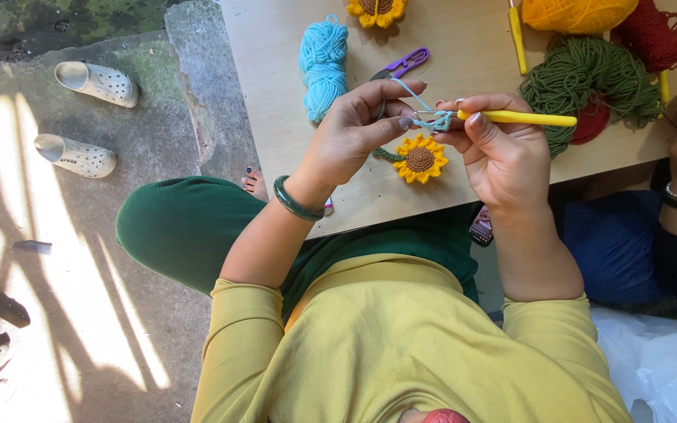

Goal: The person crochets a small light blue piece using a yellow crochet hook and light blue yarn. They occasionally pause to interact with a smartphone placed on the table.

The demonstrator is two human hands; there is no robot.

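Our left hand (354, 129) pinches the blue piece (436, 121); our right hand (499, 153) grips the hook (520, 118), whose tip the yarn hides.

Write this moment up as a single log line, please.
left hand: pinching light-blue crochet piece | right hand: holding yellow crochet hook in piece | below: crocheted sunflower on table

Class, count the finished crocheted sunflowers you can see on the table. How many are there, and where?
2. One sunflower lies on the table just below the hands; another sunflower sits at the top edge, partly cut off. Others may lie out of view.
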